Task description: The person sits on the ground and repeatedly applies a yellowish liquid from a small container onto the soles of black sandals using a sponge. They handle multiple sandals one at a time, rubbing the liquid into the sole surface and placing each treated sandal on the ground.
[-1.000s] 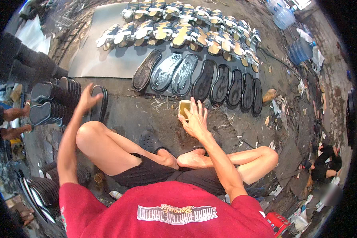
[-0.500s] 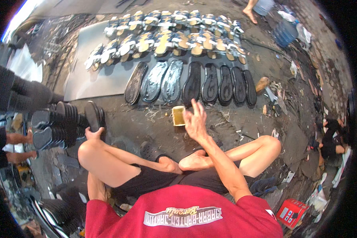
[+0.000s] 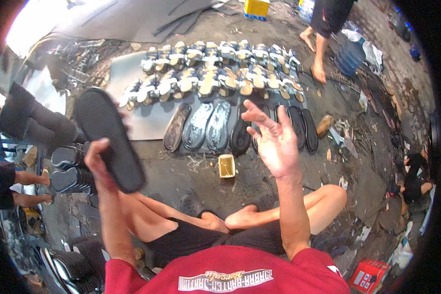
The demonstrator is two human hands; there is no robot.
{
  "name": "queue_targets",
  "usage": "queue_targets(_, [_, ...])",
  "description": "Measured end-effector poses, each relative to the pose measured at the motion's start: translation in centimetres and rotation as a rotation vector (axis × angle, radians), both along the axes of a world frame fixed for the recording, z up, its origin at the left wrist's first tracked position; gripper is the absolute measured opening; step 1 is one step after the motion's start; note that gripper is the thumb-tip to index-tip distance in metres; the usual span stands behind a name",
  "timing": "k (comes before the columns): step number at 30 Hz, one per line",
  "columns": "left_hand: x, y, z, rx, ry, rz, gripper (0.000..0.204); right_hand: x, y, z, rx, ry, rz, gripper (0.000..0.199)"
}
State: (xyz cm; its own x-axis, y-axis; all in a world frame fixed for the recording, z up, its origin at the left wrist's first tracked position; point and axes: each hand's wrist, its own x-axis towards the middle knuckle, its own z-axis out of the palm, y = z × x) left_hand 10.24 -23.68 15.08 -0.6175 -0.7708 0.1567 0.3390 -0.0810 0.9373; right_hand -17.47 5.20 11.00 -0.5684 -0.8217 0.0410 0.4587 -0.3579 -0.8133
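My left hand (image 3: 100,161) is closed round a black shoe sole (image 3: 110,134), thumb across its flat face, raised over the left of the ground. On the right, my right hand (image 3: 277,147) hangs in the air with its fingers apart and nothing in it. It hides part of a row of dark soles (image 3: 241,132) lying side by side on a grey sheet. Two soles in that row have a wet-looking shine, such as this glossy sole (image 3: 218,127). In front of my crossed legs stands a small yellowish container (image 3: 227,166).
Two rows of sandals (image 3: 208,81) stand on the grey sheet (image 3: 142,125). Stacks of black soles (image 3: 73,179) are at my left. Another person's bare feet (image 3: 318,71) stand at the back right, beside a blue water jug (image 3: 350,58). A second person's legs (image 3: 32,179) show at far left.
My left hand has lifted the sole from beside the stacks at left. My right hand has risen and moved right, away from the container. A person's legs have come further into view at back right.
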Motion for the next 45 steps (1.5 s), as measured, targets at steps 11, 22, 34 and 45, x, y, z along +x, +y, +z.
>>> queue_targets(11, [-6.9, 19.0, -3.2, 0.869, 0.441, -0.277, 0.080, 8.4, -1.5, 4.5, 0.284, 1.092, -0.186, 0.083])
queue_targets(22, [-8.0, 20.5, -10.4, 0.173, 0.498, -0.384, 0.092, 13.6, 0.3, 3.1, 0.407, 1.106, -0.244, 0.093])
queue_targets(34, [-4.3, 21.2, -8.2, 0.267, 0.154, -0.350, 0.087, 12.3, 0.0, 2.8, 0.507, 1.397, -0.278, 0.085])
queue_targets(45, [-3.1, 20.9, -3.6, 0.508, 0.110, -0.257, 0.056, 10.0, 0.5, 3.1, 0.599, 1.554, -0.253, 0.071])
